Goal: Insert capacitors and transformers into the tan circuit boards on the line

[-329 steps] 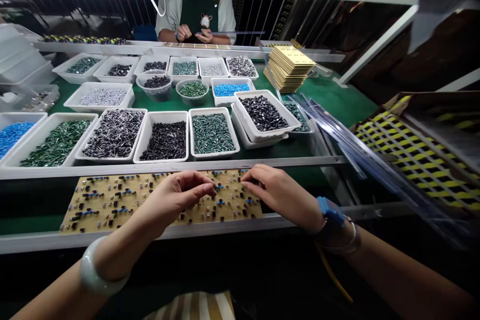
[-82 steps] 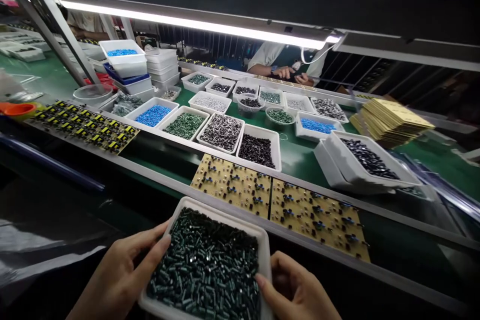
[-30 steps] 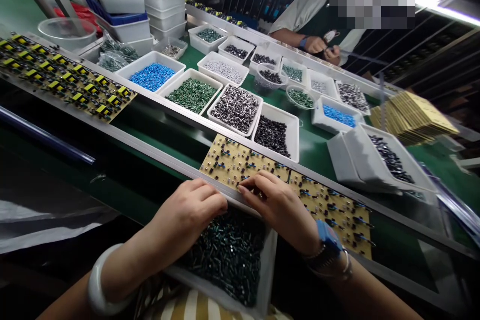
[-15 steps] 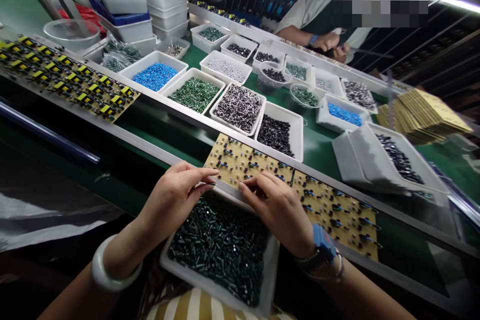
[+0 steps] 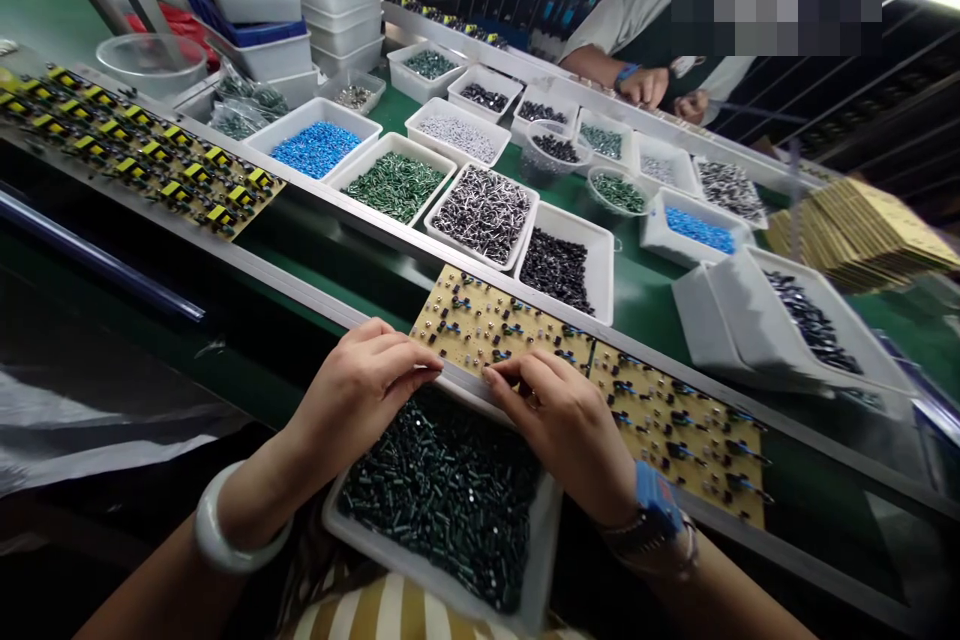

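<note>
Nearest on my feed: white plastic tray [image 5: 544, 540] in front of striped cloth [image 5: 382, 612], full of glossy dark-green cylinders [image 5: 442, 500]. Both hands are over its far side. Left hand [image 5: 367, 375] has thumb and index tips nearly meeting; right hand [image 5: 562, 420] is curled, thumb toward index. Can't tell if either pinches a part, too small for me. Left board [image 5: 517, 325] lies just beyond the fingertips, long axis along the metal rail [image 5: 315, 292], sloping down rightward in view. Right hand is nearer: it overlaps the board's near edge, contact unclear. Board's flat, tan, matte, dotted with black, blue and silver components. Right board [image 5: 682, 445] sits end to end with it. Behind: rectangular white bin [image 5: 600, 270] with stubby black parts, then wiry silver-legged pieces [image 5: 484, 210] beside it. Far side: co-worker's hand [image 5: 643, 88], stacked yellow panels [image 5: 874, 230].
</note>
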Available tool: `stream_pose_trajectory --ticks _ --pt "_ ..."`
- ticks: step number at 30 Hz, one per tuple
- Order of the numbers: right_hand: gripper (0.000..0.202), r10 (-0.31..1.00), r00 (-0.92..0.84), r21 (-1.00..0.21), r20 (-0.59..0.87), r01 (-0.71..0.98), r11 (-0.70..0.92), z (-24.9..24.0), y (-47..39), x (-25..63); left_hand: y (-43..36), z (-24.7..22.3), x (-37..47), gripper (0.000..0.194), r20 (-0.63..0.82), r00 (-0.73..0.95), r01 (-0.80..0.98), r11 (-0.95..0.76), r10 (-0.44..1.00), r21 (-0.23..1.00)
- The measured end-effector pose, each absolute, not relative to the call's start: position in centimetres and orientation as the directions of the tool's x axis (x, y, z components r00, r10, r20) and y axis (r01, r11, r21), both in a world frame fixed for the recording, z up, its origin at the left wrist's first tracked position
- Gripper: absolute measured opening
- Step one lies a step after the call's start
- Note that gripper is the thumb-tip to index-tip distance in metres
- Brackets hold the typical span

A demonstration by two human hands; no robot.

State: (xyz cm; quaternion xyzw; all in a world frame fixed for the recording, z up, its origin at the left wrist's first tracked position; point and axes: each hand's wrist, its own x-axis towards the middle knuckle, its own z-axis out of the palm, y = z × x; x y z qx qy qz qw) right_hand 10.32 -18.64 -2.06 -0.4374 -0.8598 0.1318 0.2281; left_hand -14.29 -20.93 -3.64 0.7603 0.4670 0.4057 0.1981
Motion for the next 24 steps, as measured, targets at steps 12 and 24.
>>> stream_pose_trajectory --ticks 12,24 --pt "0.009 0.758 -0.559 -0.368 0.337 0.662 0.653 -1.8 -19.6 9.4 -20.6 -4.0 -14.5 0.025 0.382 0.159 0.531 -0.405 0.91 0.744" --pt "0.019 0.602 -0.798 -0.416 -0.029 0.557 0.719 -3.5 -23.4 9.0 -19.3 -3.7 -15.3 0.008 0.393 0.207 0.695 -0.417 0.896 0.585"
